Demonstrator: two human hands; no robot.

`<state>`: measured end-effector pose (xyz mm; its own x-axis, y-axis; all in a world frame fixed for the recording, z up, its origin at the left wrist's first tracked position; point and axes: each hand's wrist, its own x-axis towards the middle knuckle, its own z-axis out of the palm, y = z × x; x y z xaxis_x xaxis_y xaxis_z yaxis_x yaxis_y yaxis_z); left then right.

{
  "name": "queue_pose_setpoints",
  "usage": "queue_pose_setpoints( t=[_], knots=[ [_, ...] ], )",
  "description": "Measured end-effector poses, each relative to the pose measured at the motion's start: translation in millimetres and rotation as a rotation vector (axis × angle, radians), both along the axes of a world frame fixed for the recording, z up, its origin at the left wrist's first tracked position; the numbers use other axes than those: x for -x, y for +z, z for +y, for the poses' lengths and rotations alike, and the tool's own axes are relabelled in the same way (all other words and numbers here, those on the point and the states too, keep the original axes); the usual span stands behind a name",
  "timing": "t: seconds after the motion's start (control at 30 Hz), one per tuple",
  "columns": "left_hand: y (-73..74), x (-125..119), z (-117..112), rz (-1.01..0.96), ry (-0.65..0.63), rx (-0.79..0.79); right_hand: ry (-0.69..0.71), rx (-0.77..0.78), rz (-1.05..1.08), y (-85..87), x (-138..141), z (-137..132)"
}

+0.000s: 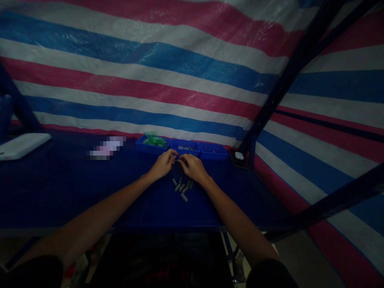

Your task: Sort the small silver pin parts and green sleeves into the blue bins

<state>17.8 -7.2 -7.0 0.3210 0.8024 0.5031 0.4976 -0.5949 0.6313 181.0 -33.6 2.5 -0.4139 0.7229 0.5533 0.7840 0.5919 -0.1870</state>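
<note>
My left hand (163, 164) and my right hand (193, 167) meet above the table, fingertips close together. Both are closed in a pinch at the two ends of a thin, light piece (177, 161), too small and dark to name. Just below the hands, several short grey cylinders (184, 197) lie loose on the blue table. Behind the fingers stands a blue bin (195, 153) with small metal pieces (185, 148) in it. To its left, another blue bin (150, 149) holds green plastic-looking pieces (155, 140). A third blue bin (213, 156) on the right has a small piece inside.
The blue table (75, 192) ends at a striped plastic sheet (144, 88). A white flat object (24, 145) lies far left, near a blurred patch (107, 148). A small white case (239, 156) rests on a dark pad beside the blue metal post (270, 100).
</note>
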Motion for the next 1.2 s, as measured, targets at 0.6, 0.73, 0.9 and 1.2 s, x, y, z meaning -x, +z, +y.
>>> queue_pose_setpoints(
  t=[0.6,0.73,0.9,1.2],
  knots=[
    [7.4,-48.8,-16.3,0.533,0.078,0.069,-0.467,0.21,0.129,11.8,-54.5,13.0],
    [-2.0,-35.8,-4.0,0.391,0.097,0.09,-0.265,0.217,0.132,4.9,-42.9,15.4],
    [-2.4,-16.4,5.2,0.059,0.018,0.095,-0.051,0.191,0.12,4.2,-27.2,9.4],
    [-7.4,-15.4,11.0,-0.182,-0.154,0.142,0.008,0.142,0.108,1.5,-14.7,4.5]
  ],
)
